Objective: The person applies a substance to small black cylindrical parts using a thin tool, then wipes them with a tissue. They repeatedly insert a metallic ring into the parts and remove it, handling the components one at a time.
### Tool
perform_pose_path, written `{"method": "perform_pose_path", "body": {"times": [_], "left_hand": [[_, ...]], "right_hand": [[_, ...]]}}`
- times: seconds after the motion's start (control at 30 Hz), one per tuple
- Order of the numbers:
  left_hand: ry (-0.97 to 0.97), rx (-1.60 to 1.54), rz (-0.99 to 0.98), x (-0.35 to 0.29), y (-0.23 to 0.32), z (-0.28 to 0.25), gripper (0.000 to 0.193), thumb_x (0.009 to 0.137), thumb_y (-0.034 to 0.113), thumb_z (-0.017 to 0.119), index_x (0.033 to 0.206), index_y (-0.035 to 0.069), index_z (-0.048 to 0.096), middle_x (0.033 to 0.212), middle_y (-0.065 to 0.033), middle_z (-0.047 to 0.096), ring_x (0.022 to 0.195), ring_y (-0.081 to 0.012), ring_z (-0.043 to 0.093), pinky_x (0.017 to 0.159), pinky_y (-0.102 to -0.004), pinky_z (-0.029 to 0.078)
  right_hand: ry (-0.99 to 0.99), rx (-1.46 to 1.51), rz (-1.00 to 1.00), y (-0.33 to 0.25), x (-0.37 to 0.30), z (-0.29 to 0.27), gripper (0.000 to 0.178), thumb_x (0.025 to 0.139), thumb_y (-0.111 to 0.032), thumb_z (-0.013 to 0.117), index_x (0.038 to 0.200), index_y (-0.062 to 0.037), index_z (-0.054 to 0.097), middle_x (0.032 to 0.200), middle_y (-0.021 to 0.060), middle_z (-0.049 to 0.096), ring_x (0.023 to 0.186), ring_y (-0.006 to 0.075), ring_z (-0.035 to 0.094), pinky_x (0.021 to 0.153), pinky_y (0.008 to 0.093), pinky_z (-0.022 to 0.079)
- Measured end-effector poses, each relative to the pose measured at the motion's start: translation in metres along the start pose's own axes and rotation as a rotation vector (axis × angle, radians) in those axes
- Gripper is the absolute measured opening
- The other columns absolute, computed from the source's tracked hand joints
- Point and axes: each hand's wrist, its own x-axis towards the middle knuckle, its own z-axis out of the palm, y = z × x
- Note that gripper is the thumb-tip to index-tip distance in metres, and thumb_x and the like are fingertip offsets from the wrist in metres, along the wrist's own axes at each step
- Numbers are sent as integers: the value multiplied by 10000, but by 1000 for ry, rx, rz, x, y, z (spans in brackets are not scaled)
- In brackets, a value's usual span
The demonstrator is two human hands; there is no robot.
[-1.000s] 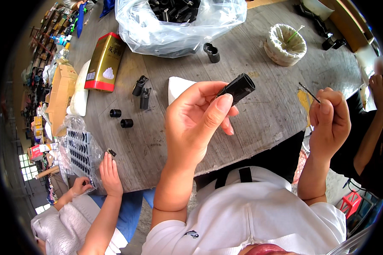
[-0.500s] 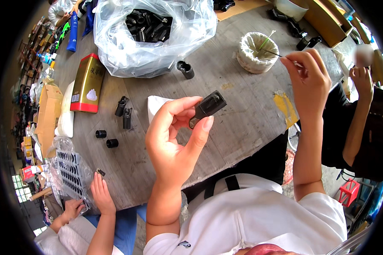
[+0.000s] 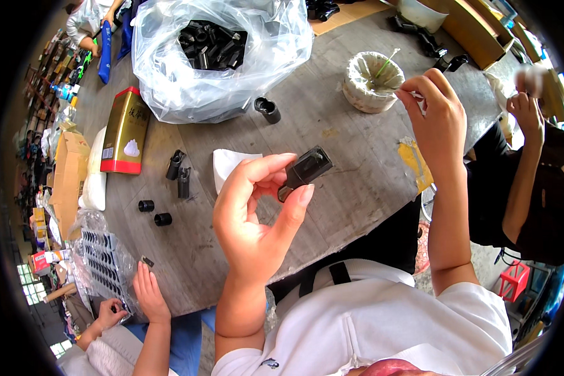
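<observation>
Between thumb and fingers, my left hand (image 3: 254, 219) pinches a short black plastic tube piece (image 3: 312, 165), raised above the table with its squarish end turned up and right. My right hand (image 3: 437, 119) is closed in a pinch just right of a small whitish pot (image 3: 369, 103) with a coated rim. The thin dark stick it held half a second ago cannot be made out now. A separate green stick (image 3: 384, 67) leans in the pot. Behind my left hand lies a piece of white paper (image 3: 225, 164).
A clear plastic bag (image 3: 163, 75) of black pieces stands at the back. Near it are a black tube (image 3: 267, 110), more black pieces (image 3: 183, 182) and a gold-red tin (image 3: 126, 135). A co-worker's hands (image 3: 150, 294) work at lower left; another person (image 3: 526, 163) is at right.
My right hand has moved left, closer to the pot's rim, and the thin stick has dropped from sight. My left hand keeps the black piece, nearly unmoved. The view has shifted slightly.
</observation>
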Motion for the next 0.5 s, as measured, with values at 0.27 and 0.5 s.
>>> {"method": "perform_pose_path", "body": {"times": [0.27, 0.5], "left_hand": [[6, 7, 7, 1, 2, 1, 269, 728, 29, 723, 977, -11, 629, 849, -35, 577, 753, -97, 530, 663, -220, 453], [-8, 26, 29, 1, 3, 0, 274, 730, 37, 727, 982, -10, 630, 842, -37, 582, 740, -97, 535, 643, -218, 451]], "right_hand": [[129, 58, 97, -1, -1, -4, 210, 778, -236, 701, 726, -61, 598, 716, 16, 556, 607, 143, 611, 531, 260, 444], [93, 136, 96, 0, -3, -6, 204, 772, -201, 709, 738, -39, 589, 693, 33, 541, 582, 147, 590, 529, 259, 432]]}}
